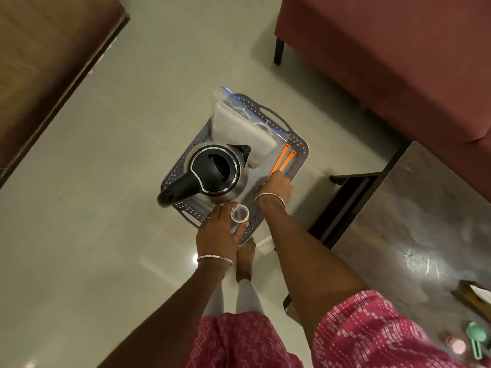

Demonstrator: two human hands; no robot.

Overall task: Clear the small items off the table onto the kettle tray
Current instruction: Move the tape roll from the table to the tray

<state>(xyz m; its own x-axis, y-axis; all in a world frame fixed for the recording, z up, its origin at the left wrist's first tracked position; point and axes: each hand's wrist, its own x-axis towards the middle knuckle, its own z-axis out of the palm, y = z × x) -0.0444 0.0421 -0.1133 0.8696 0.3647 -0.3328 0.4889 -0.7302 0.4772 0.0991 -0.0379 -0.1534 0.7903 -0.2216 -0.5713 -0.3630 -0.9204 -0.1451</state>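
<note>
Held in the left hand (218,229), a small roll of clear tape (240,213) is pinched between thumb and fingertips, just above the near edge of the grey perforated tray (297,152), which stands on the tiled floor (106,155). Slightly farther on, the right hand (275,185) is seen closed around the near ends of two orange sticks (283,160), probably clips. Their long axis runs away from the hand toward the tray's far right corner, along its right rim, and they appear to be lying on or just over the tray floor. An electric kettle (215,172) is set in the tray's middle, to the left of the right hand, with a zip bag of white packets (239,126) beyond it. The tape is judged to be the next item for release, and the free spot lies directly below and ahead of the left hand. More small items (467,341) are left on the table (414,208) at the right, nearer the right arm.
</note>
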